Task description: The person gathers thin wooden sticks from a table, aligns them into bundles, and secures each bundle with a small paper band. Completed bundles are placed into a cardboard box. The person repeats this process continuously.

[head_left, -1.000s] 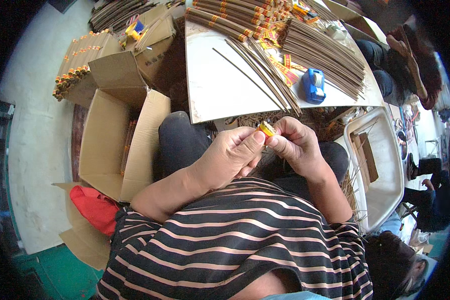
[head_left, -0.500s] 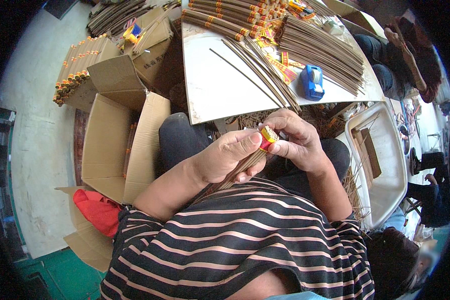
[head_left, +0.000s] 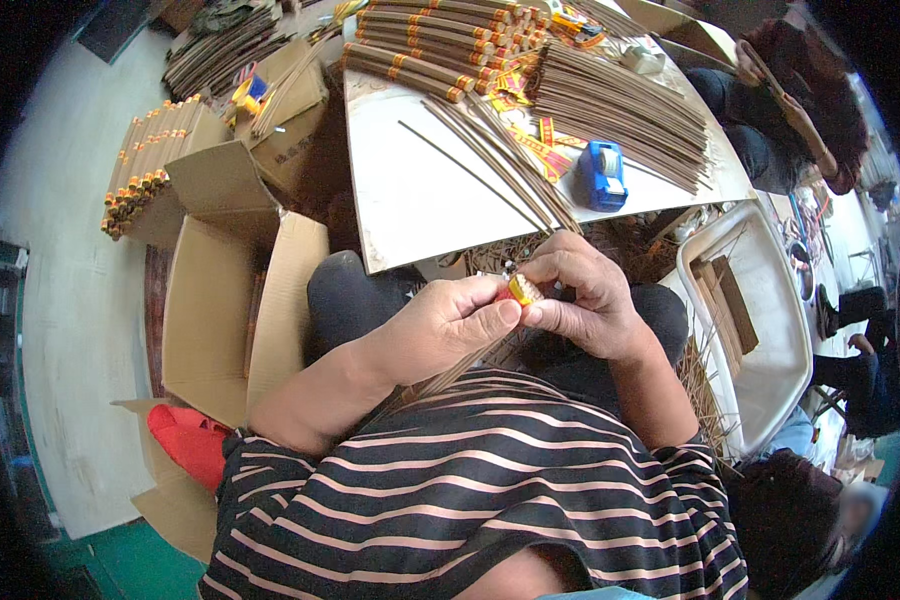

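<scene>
A bundle of brown incense sticks (head_left: 460, 368) lies slantwise across my lap, its end wrapped in a red and yellow paper band (head_left: 518, 289). My left hand (head_left: 440, 325) closes round the bundle just below that end, thumb along the band. The thumb and fingers of my right hand (head_left: 592, 300) pinch the banded end from the other side. Pale stick tips show between both hands. Ahead, loose incense sticks (head_left: 495, 155) reach over the front edge of the white table (head_left: 410, 190), with a blue tape dispenser (head_left: 603, 178) beside them.
Banded bundles (head_left: 420, 50), a spread of sticks (head_left: 620, 115) and paper bands (head_left: 542, 150) lie on the table. An open carton (head_left: 210, 340) stands left, near more bundles (head_left: 148, 150). A white tub (head_left: 770, 390) is right; another person (head_left: 805, 110) sits beyond.
My hands and the bundle have shifted slightly left and down in view. The band now shows less behind my left thumb. The table scene has shifted left with the view.
</scene>
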`<state>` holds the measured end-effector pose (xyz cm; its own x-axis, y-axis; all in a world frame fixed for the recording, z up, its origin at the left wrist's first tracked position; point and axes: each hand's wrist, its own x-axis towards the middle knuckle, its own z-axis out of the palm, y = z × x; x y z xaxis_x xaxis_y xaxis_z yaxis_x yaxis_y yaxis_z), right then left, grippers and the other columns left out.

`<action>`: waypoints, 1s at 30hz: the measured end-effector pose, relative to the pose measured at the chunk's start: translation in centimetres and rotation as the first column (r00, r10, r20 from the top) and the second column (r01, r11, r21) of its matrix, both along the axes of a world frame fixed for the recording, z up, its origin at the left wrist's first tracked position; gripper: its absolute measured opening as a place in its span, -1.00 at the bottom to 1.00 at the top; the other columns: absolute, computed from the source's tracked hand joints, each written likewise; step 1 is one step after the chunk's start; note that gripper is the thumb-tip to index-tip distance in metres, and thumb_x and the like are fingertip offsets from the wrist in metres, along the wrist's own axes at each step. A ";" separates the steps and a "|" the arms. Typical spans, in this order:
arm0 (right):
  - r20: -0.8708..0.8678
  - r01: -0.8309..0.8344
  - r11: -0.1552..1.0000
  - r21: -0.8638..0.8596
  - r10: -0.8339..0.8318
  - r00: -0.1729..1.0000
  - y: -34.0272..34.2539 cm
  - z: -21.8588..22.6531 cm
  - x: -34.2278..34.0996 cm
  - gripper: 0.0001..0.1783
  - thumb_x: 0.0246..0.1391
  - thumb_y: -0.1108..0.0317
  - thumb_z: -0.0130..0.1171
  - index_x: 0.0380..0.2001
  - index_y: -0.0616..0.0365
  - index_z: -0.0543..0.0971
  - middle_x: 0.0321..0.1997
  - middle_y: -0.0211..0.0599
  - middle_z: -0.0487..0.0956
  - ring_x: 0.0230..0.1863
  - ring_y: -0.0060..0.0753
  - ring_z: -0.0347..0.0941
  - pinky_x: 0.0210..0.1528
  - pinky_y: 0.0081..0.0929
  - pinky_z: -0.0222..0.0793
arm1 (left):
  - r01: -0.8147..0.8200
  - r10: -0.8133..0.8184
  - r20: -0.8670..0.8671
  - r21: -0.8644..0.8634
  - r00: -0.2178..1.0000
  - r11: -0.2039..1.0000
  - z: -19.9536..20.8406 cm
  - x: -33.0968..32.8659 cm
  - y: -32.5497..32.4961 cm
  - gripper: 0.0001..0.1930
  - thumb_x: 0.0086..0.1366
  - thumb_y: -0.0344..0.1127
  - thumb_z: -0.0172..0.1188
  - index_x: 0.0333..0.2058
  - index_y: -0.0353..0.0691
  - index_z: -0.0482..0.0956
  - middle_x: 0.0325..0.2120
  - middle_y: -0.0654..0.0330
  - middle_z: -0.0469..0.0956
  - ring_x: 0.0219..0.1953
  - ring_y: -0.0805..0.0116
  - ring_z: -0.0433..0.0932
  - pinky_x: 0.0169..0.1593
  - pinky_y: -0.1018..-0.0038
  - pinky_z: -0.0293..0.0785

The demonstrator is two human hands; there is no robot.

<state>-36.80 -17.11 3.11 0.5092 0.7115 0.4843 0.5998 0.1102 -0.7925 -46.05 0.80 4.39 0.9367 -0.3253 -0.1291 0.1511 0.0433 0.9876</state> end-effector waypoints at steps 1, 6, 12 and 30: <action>0.011 -0.008 1.000 0.002 0.008 1.000 -0.2 0.0 0.1 -0.67 -0.22 0.21 0.34 -0.42 0.18 0.53 -0.44 -0.31 0.46 -0.37 -0.32 0.38 -0.34 -0.47 0.31 | 0.025 -0.025 -0.024 -0.026 0.999 0.999 0.1 0.2 -0.1 -0.64 0.34 -0.11 -0.06 -0.19 -0.35 0.44 -0.44 0.39 0.39 -0.38 0.69 0.28 -0.33 0.73 0.25; 0.083 0.010 1.000 -0.004 -0.010 0.997 -1.3 0.0 0.9 -0.64 -0.29 0.14 0.37 -0.48 0.14 0.52 -0.51 -0.35 0.43 -0.43 -0.32 0.37 -0.40 -0.45 0.29 | 0.126 -0.130 -0.095 -0.040 0.987 0.991 0.9 1.4 -0.6 -0.64 0.34 -0.14 -0.06 -0.16 -0.36 0.45 -0.37 0.30 0.46 -0.32 0.63 0.37 -0.22 0.70 0.32; 0.072 0.054 0.998 0.016 -0.055 0.996 -2.4 -0.2 1.7 -0.64 -0.31 0.14 0.38 -0.51 0.14 0.51 -0.52 -0.36 0.42 -0.44 -0.31 0.38 -0.41 -0.46 0.29 | 0.112 -0.155 -0.266 -0.170 0.951 0.979 0.4 2.2 -1.9 -0.68 0.34 -0.10 -0.08 -0.25 -0.28 0.38 -0.47 0.28 0.43 -0.48 0.57 0.41 -0.36 0.67 0.38; -0.436 0.353 0.673 -0.650 -0.710 0.552 -6.8 -8.1 17.4 -0.63 -0.05 0.17 0.20 -0.35 0.32 0.55 -0.57 -0.36 0.47 -0.57 -0.57 0.31 -0.51 -0.58 0.25 | -0.084 0.083 -0.017 -0.157 0.996 0.984 -3.5 22.7 -4.7 -0.68 0.33 -0.06 -0.09 -0.32 -0.26 0.35 -0.55 0.21 0.45 -0.70 0.66 0.29 -0.67 0.73 0.23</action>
<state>-19.44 -23.88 -4.95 0.8980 0.2165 -0.3831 -0.2286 -0.5144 -0.8265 -23.37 -3.88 0.92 0.9604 -0.2630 -0.0923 0.1507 0.2114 0.9657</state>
